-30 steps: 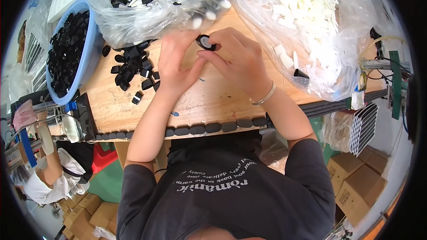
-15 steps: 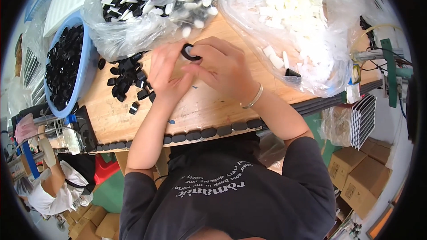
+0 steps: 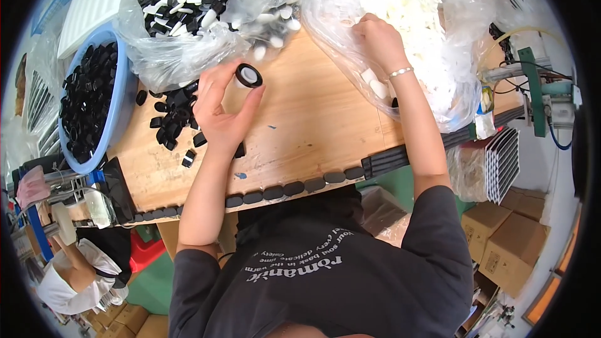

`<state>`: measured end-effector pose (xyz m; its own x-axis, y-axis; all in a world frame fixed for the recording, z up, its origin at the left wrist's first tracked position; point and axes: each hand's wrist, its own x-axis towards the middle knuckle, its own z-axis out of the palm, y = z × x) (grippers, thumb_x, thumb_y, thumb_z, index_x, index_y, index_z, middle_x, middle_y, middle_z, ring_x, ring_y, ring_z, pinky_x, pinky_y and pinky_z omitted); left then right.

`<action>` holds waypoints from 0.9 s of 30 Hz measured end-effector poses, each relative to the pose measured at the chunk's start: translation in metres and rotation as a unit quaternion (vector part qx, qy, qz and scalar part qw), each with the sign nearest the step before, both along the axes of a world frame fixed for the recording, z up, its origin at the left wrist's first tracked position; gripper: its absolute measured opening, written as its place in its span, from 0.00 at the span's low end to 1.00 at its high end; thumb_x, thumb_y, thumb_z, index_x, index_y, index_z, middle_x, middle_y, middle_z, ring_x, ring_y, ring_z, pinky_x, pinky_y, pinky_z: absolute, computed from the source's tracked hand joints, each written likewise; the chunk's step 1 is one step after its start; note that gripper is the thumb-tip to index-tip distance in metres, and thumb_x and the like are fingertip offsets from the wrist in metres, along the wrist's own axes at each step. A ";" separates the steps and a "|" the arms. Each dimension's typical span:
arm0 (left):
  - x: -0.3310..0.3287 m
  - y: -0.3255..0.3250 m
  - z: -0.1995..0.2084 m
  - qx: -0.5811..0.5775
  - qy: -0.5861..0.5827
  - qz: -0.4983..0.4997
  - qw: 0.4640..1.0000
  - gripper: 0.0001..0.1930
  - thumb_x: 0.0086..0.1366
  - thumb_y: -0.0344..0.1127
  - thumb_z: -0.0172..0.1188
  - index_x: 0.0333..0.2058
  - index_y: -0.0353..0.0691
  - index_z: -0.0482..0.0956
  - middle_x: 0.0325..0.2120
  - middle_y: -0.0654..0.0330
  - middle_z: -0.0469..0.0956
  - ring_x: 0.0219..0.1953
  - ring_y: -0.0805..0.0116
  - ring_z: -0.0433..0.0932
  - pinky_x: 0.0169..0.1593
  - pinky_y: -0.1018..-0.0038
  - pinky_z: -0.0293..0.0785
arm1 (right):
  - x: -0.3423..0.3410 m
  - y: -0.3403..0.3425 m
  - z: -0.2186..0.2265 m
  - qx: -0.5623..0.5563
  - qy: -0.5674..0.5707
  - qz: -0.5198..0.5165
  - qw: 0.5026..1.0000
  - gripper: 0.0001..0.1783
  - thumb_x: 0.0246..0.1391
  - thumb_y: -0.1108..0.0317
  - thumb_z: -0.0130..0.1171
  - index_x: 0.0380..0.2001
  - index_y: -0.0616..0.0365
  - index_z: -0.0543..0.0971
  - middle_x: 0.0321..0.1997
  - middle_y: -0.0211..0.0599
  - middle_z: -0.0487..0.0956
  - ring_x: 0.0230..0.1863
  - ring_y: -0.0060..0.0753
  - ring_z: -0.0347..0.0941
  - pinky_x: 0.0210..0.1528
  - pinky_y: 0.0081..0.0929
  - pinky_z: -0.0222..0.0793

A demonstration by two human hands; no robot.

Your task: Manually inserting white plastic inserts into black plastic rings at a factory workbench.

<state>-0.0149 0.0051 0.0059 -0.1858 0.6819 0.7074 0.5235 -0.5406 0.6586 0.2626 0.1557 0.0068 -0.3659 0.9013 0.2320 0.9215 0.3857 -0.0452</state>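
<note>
My left hand (image 3: 218, 116) grips a black oval cap (image 3: 240, 79) between thumb and fingers, above the wooden table. The cap's opening shows a whitish inside. Just left of this hand lies a loose heap of small black caps (image 3: 170, 128). At the far right, my right hand (image 3: 383, 44) is at the left edge of a heap of flat white pieces (image 3: 410, 0), which sits in an open clear plastic bag (image 3: 341, 47). Its fingers are curled in; whether a piece is between them is hidden.
A blue basin (image 3: 123, 97) full of black caps stands on the left. Another clear bag (image 3: 181, 56) holds mixed black and white pieces at the back. Dark padding (image 3: 294, 188) lines the table's front edge. Another person (image 3: 78, 275) is at lower left.
My right hand has left the black cap and moved right to the white pieces. My left hand keeps the cap, whose opening now shows more fully.
</note>
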 end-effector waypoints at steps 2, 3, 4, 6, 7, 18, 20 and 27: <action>-0.001 0.000 0.000 0.005 0.005 0.001 1.000 0.23 0.43 0.23 0.71 0.42 0.33 0.79 0.35 0.56 0.80 0.39 0.61 0.76 0.47 0.71 0.70 | -0.006 0.003 0.002 -0.020 -0.071 -0.029 0.997 0.08 0.45 0.75 0.58 0.30 0.55 0.83 0.42 0.30 0.79 0.39 0.40 0.77 0.40 0.34 0.73; -0.001 0.000 0.000 0.007 0.003 0.000 1.000 0.23 0.43 0.23 0.71 0.42 0.33 0.80 0.34 0.56 0.80 0.39 0.60 0.76 0.46 0.70 0.70 | -0.008 0.004 0.002 -0.020 -0.072 -0.026 0.997 0.08 0.45 0.75 0.58 0.30 0.55 0.83 0.42 0.30 0.79 0.39 0.40 0.77 0.40 0.34 0.73; -0.001 -0.001 0.001 0.009 0.002 -0.002 1.000 0.23 0.43 0.24 0.71 0.41 0.33 0.80 0.34 0.56 0.79 0.38 0.60 0.76 0.46 0.70 0.70 | -0.007 0.004 0.003 -0.003 -0.083 -0.016 0.996 0.07 0.47 0.74 0.58 0.29 0.55 0.83 0.41 0.30 0.79 0.38 0.40 0.77 0.40 0.33 0.73; -0.002 -0.001 0.003 0.012 0.000 0.001 1.000 0.22 0.43 0.23 0.71 0.41 0.34 0.80 0.34 0.56 0.80 0.38 0.60 0.76 0.46 0.70 0.71 | -0.015 0.005 0.009 0.018 -0.092 0.002 0.996 0.06 0.48 0.74 0.58 0.29 0.55 0.83 0.40 0.31 0.79 0.38 0.40 0.77 0.40 0.33 0.73; -0.002 0.000 0.004 0.019 -0.003 -0.003 1.000 0.22 0.43 0.23 0.71 0.41 0.34 0.80 0.34 0.56 0.80 0.38 0.60 0.76 0.46 0.69 0.71 | -0.015 -0.001 0.012 0.066 0.016 0.025 0.997 0.06 0.51 0.73 0.57 0.31 0.56 0.82 0.39 0.32 0.80 0.36 0.38 0.77 0.38 0.30 0.74; 0.000 0.000 0.003 0.029 0.061 -0.001 0.998 0.23 0.43 0.19 0.68 0.43 0.35 0.78 0.37 0.57 0.80 0.39 0.63 0.75 0.46 0.71 0.70 | -0.094 -0.093 0.048 -0.164 0.472 0.225 0.837 0.11 0.54 0.78 0.59 0.41 0.62 0.76 0.27 0.29 0.79 0.29 0.18 0.77 0.28 0.15 0.72; 0.000 0.001 0.003 0.031 0.074 0.016 0.997 0.23 0.43 0.20 0.69 0.42 0.35 0.78 0.36 0.57 0.80 0.38 0.62 0.76 0.45 0.70 0.71 | -0.097 -0.097 0.051 -0.229 0.540 0.189 0.788 0.10 0.51 0.78 0.62 0.38 0.62 0.78 0.27 0.29 0.79 0.27 0.17 0.75 0.28 0.14 0.71; 0.000 0.002 0.005 0.087 0.147 0.020 0.985 0.23 0.41 0.22 0.70 0.40 0.31 0.78 0.35 0.55 0.78 0.37 0.55 0.75 0.41 0.67 0.72 | -0.099 -0.100 0.051 -0.167 0.493 0.219 0.825 0.03 0.47 0.80 0.64 0.27 0.61 0.82 0.25 0.28 0.79 0.24 0.16 0.72 0.26 0.13 0.68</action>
<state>-0.0146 0.0070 0.0106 0.0205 0.5417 0.8403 0.7006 -0.6074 0.3744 0.1639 0.0552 0.0583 -0.4548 0.8068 0.3771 0.1485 0.4862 -0.8611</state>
